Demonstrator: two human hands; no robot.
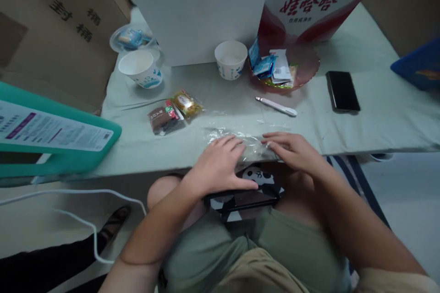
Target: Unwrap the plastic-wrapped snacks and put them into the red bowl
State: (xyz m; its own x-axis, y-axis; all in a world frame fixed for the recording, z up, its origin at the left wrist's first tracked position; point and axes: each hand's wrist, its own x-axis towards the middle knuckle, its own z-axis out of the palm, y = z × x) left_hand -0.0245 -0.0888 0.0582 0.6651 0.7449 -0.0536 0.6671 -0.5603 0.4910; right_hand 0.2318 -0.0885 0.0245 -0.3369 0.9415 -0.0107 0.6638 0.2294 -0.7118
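As left hand [220,165] splays, right [294,150] touching plastic [253,145]

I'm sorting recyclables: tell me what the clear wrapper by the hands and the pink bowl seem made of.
Wrapper: probably thin, glossy plastic film, given its transparency, creases and bright glints.
Pink bowl: glass or plastic, smooth, see-through, tinted; I can't tell which.
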